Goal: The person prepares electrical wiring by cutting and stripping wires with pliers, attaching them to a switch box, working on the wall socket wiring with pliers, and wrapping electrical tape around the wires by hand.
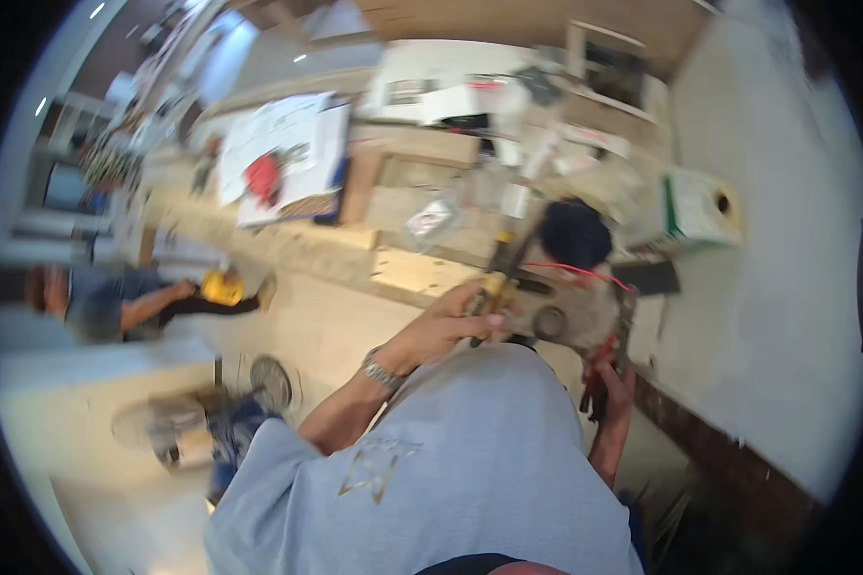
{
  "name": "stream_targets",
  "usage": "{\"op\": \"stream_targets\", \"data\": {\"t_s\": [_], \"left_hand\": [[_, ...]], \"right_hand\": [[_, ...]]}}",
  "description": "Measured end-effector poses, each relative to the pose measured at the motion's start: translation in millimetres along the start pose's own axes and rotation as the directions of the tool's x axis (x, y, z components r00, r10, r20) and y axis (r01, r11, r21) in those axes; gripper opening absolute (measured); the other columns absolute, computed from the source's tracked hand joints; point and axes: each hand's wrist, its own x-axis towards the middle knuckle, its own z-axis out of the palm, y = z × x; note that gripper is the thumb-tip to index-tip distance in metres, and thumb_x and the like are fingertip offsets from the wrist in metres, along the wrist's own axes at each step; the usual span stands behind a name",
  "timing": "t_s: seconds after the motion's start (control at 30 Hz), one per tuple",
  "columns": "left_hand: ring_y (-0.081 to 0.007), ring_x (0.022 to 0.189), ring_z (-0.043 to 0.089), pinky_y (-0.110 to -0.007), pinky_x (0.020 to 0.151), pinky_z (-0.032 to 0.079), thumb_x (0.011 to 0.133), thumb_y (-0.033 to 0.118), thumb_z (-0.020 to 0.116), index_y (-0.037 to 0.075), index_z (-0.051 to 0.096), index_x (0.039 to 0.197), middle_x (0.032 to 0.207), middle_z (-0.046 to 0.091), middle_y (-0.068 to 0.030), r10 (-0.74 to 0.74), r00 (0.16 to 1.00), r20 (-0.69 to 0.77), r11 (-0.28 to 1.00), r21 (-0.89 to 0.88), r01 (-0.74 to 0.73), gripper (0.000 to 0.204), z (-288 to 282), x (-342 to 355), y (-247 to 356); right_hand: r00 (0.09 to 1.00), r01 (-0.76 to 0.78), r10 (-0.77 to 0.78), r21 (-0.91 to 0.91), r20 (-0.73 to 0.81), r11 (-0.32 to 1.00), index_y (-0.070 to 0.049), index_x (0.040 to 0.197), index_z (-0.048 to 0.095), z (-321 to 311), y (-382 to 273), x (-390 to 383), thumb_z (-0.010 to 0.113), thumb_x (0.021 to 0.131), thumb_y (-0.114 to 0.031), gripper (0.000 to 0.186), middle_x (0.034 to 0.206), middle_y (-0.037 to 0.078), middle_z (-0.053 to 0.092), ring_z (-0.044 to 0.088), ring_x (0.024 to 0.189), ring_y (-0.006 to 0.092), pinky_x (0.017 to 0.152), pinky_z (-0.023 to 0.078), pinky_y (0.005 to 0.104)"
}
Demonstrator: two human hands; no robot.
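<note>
My left hand [455, 326], with a watch at the wrist, grips a yellow-and-black handled tool [497, 280] near the workbench's front edge. At the right end, my right hand [612, 374] is closed on a red-handled tool [599, 350], possibly pliers, held low beside the wall. A thin red cord [577, 271] runs over the cluttered bench toward that side. Behind the hands lie a dark cloth-like object [573, 230], a dark ring [549, 321] and a black flat rectangle [650, 278]. The blur hides finer details of both tools.
A wooden workbench [417, 273] holds papers [273, 134], a red object [262, 177] and boards. A white-and-green box [700, 206] sits by the right wall [777, 287]. At left, another person [96, 302] holds a yellow object [222, 287]; a fan [153, 426] stands below.
</note>
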Motion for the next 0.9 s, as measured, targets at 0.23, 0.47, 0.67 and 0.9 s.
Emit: {"op": "stream_targets", "data": {"t_s": [0.23,0.47,0.67,0.9], "left_hand": [[0.0001,0.069,0.042,-0.021,0.062,0.027,0.094,0.041,0.084,0.011,0.075,0.104,0.077,0.052,0.0129,-0.015,1.000,-0.017,0.999,-0.052,0.014,0.032,-36,-6,-6],[-0.0051,0.091,0.057,-0.022,0.078,0.042,0.099,0.040,0.078,0.003,0.074,0.122,0.102,0.071,0.0034,0.075,0.997,-0.002,0.997,0.014,-0.075,0.044,-47,-14,-1],[-0.0111,0.119,0.061,-0.027,0.103,0.045,0.109,0.027,0.063,-0.005,0.060,0.142,0.136,0.069,-0.0077,-0.043,0.997,0.062,0.966,-0.250,0.057,0.045,-61,-21,-12],[-0.0389,0.147,0.050,-0.056,0.116,0.045,0.108,0.029,0.060,-0.001,0.055,0.149,0.155,0.054,-0.0247,0.009,0.996,0.084,0.964,-0.266,0.014,0.051,-60,-9,10]], "right_hand": [[0.984,0.119,-0.133,0.119,0.118,0.986,-0.005,0.098,0.057,40,-10,40,0.067,0.102,-0.018,0.017,0.116,0.015,0.064,0.063,0.085,0.0191,0.072,0.053,0.0329],[0.986,0.153,-0.160,-0.125,-0.055,0.980,-0.005,0.105,0.064,105,-45,62,0.067,0.103,-0.024,0.019,0.092,0.006,0.068,0.061,0.072,0.0121,0.065,0.049,0.0263],[0.971,0.234,-0.236,-0.311,0.031,0.921,-0.005,0.111,0.071,145,-46,77,0.072,0.101,-0.026,0.023,0.085,0.002,0.067,0.061,0.072,0.0090,0.065,0.047,0.0258],[0.944,0.323,-0.309,-0.531,0.119,0.783,0.000,0.102,0.066,152,-38,82,0.076,0.097,-0.020,0.022,0.099,0.009,0.068,0.063,0.095,0.0206,0.087,0.049,0.0354]]}}
